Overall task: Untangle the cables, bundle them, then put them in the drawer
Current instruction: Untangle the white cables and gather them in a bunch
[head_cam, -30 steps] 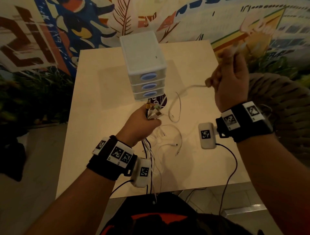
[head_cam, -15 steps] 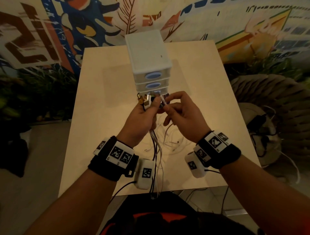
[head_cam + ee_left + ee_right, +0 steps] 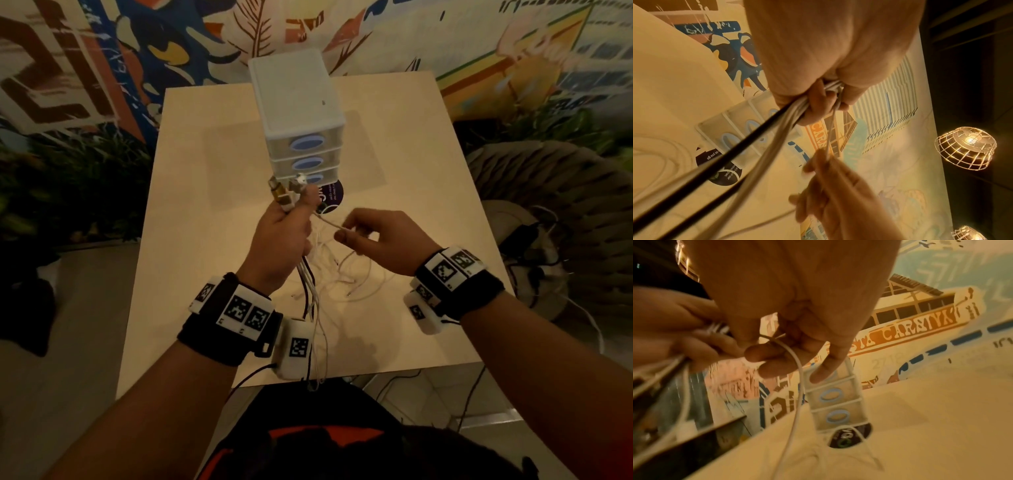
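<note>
My left hand grips a bunch of white and black cables above the table, with their plugs sticking up out of the fist. In the left wrist view the cables run out of the curled fingers. My right hand pinches one thin white cable that runs to the left fist; in the right wrist view this cable hangs down from the fingers. Loose white cable loops lie on the table under both hands. The white three-drawer unit stands just behind, all drawers closed.
The pale wooden table has a dark round sticker in front of the drawer unit. A woven chair with more cables stands to the right. A painted wall lies behind and plants at the left.
My right hand came down from high at the right to meet the left hand, then drew back to the right along one white cable. The left hand kept its grip on the bunch.
</note>
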Demonstrator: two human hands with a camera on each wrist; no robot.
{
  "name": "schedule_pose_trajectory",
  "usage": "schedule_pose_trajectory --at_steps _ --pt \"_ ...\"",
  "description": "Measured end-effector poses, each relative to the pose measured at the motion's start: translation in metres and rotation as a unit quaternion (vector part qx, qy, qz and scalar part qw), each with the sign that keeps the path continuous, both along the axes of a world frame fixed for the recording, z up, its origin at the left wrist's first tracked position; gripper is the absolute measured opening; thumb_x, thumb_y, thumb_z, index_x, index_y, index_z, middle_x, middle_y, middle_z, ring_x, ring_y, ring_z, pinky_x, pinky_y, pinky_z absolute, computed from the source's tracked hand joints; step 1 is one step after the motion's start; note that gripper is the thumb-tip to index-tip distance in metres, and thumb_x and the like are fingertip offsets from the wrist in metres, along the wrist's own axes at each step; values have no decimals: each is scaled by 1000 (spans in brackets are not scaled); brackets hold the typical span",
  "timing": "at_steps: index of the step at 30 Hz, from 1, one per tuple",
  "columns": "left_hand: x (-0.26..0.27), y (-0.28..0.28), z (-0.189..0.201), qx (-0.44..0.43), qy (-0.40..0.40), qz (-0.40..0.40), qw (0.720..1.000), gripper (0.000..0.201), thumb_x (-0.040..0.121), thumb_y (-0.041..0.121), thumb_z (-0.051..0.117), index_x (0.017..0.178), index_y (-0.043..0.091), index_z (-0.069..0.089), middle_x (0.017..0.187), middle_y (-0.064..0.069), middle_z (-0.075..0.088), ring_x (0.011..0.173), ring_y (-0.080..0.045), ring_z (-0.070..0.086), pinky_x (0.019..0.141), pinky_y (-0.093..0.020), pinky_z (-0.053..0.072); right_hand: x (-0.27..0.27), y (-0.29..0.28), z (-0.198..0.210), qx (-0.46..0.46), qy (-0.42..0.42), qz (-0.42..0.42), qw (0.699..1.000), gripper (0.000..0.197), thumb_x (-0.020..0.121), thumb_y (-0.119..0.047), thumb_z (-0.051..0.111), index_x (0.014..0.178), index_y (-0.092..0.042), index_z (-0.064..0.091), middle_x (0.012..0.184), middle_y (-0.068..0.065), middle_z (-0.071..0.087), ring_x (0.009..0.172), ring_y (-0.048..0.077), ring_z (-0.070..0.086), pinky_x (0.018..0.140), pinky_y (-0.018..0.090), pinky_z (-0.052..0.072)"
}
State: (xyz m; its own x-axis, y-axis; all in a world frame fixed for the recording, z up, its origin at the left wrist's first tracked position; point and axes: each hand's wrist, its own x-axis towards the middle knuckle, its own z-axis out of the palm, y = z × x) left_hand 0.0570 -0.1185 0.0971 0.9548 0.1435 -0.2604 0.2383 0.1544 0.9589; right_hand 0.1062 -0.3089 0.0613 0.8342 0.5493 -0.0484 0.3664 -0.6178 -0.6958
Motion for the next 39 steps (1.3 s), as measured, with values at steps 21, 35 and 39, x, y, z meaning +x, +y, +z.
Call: schedule_pose_trajectory --at_steps 21,35,39 --pt "-13 36 26 -147 -12 76 986 33 108 41 42 84 22 53 63 5 23 46 -8 15 40 -18 20 -26 -92 -27 88 98 -229 964 46 102 -52 49 70 -20 60 58 -14 58 49 10 51 57 32 47" --pt "-31 67 32 -171 0 41 984 33 108 43 40 84 24 52 64 6 21 46 -8 12 38 -18 17 -142 -23 -74 -135 212 89 964 21 89 -53 67 92 -33 69 84 -17 69 80 -2 65 76 25 52" --pt "-39 71 32 -143 11 18 989 32 108 42 43 84 23 52 63 6 23 47 -9 13 39 -18 18 -121 -25 -38 -132 109 -26 985 26 102 -45 47 97 -27 66 92 -5 72 77 16 66 72 31 50"
